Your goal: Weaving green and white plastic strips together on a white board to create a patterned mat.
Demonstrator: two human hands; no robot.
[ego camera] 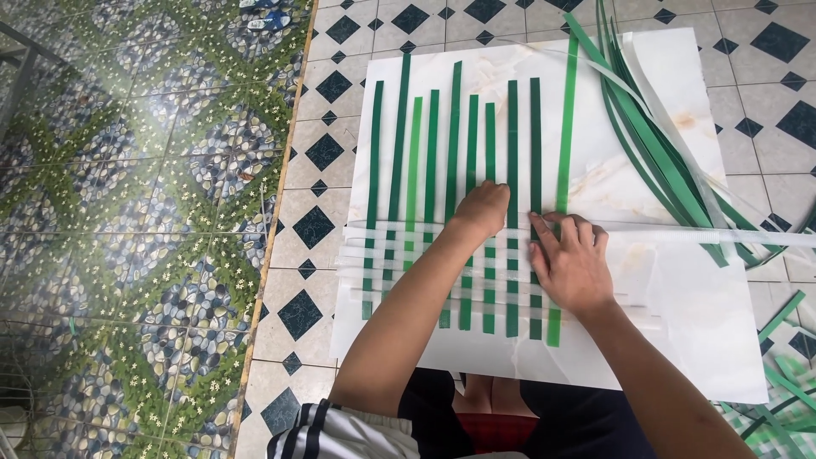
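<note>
Now my left hand (pixel 483 208) pinches a green strip (pixel 490 144) at the top white strip (pixel 680 234); my right hand (pixel 571 259) lies flat, fingers apart, on the weave (pixel 425 272) atop the marble board (pixel 680 323).

Tiled floor (pixel 323 153), white with dark diamonds, bordered at nine o'clock by pebble-patterned tiles (pixel 127 212). Lying on it: a white marbled board (pixel 680 340) bearing upright green strips (pixel 455 127) interlaced with white strips (pixel 408 255); loose green strips (pixel 654 153) fanned at two o'clock, more (pixel 786 399) at five o'clock.
</note>
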